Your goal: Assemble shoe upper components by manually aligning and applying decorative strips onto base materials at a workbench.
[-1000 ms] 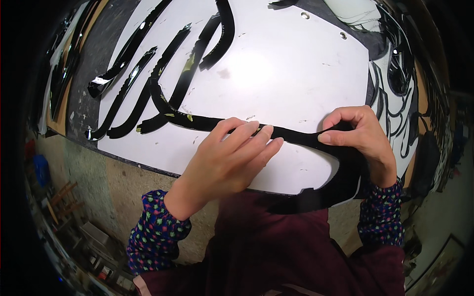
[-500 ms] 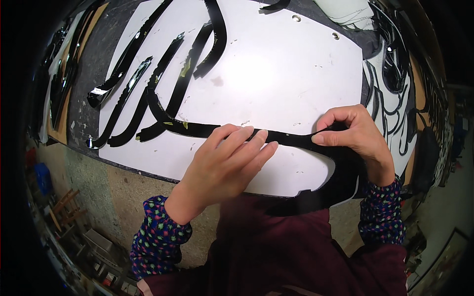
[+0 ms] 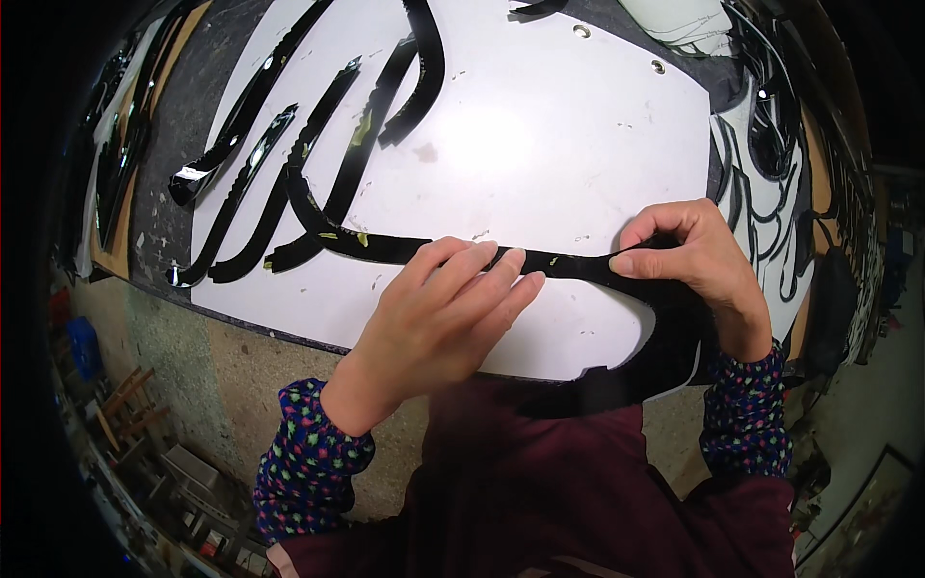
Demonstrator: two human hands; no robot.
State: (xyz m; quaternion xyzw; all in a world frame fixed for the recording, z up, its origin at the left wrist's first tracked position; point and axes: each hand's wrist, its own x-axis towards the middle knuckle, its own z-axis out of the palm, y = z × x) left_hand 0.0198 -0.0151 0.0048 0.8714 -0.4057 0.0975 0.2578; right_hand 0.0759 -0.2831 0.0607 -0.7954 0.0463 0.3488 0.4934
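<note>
- Right hand [image 3: 689,255]: thumb and forefinger pinched closed on the black strip [image 3: 578,267].
- Left hand [image 3: 434,318]: fingers slightly spread on it; thumb hidden, grip undetermined.
- Strip lies across white board [image 3: 540,144], wide end overhanging near edge.
- Judged step: edge handling; next move calls for steady left-hand support.

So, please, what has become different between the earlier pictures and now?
Almost nothing. The white board and both hands sit slightly further left in the picture, together, so probably the camera moved. No hold was visibly taken or let go. The left hand's fingers still rest on the black strip, and the right hand still pinches black material at its right.
</note>
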